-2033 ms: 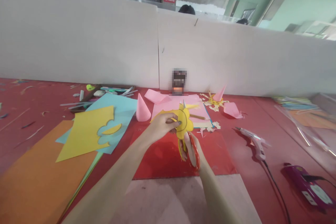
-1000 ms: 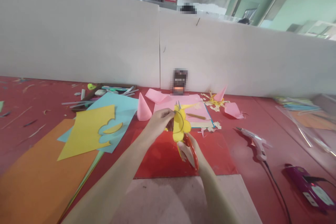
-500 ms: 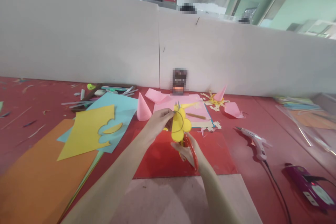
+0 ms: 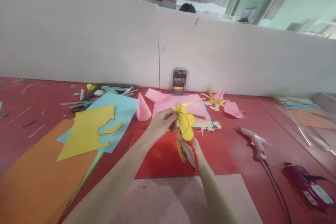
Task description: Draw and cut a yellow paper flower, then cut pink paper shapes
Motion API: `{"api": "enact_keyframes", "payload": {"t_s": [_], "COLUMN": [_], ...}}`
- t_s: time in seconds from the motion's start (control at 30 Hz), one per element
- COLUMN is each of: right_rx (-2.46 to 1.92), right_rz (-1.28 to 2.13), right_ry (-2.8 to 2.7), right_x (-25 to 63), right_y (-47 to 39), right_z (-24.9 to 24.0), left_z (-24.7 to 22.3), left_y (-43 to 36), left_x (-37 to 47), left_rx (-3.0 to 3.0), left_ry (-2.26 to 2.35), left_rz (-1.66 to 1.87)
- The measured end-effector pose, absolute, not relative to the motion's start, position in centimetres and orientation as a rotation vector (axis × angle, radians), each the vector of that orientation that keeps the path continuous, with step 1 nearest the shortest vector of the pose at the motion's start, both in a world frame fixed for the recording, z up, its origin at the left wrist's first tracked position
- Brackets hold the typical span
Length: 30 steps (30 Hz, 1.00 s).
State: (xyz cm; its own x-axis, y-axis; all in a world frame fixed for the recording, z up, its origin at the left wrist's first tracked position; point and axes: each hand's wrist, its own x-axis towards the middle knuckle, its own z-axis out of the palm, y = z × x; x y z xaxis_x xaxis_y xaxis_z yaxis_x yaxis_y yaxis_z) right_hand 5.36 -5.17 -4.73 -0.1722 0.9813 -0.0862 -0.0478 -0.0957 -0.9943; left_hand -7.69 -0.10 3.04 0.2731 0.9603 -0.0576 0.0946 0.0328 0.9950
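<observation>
The red table (image 4: 283, 147) carries an orange sheet (image 4: 39, 178) toward its near left corner and a red mat (image 4: 154, 161) by its near edge. A yellow sheet (image 4: 81, 133) overlaps the orange one. Over the mat, the left hand (image 4: 163, 120) pinches with thumb and fingers; the right hand (image 4: 187, 151), nearer, has its fingers curled. Toward the table's right edge lies a glue gun (image 4: 256, 141). The scissors (image 4: 195, 159) are gripped by the right fingers, tips showing beyond the flower (image 4: 187, 127). The flower is raised, its left rim between left thumb and fingers, its lowest petal just above the right fingers. A pink cone (image 4: 143, 109) stands by the mat's far left corner.
</observation>
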Motion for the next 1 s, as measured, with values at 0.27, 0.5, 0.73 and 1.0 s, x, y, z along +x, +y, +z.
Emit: {"api": "enact_keyframes", "payload": {"t_s": [0.27, 0.5, 0.73, 1.0], "right_rx": [-1.216, -1.238, -1.127, -1.132], "right_rz": [1.392, 1.393, 1.455, 1.423], "right_ry": [-1.214, -1.207, -1.170, -1.201], "right_x": [5.1, 5.2, 5.3, 5.3], "right_y": [-5.3, -5.4, -5.4, -5.4], "right_z": [-4.5, -3.6, -4.3, -4.2], "left_z": [2.7, 2.7, 2.5, 2.3], "left_y": [0.1, 0.1, 0.1, 0.1], "left_x": [-7.8, -7.8, -7.8, -7.9], "left_rx": [1.376, 1.364, 1.396, 1.511], "left_ry": [1.055, 1.057, 1.101, 1.202], "left_rz": [0.918, 0.921, 0.969, 1.062]}}
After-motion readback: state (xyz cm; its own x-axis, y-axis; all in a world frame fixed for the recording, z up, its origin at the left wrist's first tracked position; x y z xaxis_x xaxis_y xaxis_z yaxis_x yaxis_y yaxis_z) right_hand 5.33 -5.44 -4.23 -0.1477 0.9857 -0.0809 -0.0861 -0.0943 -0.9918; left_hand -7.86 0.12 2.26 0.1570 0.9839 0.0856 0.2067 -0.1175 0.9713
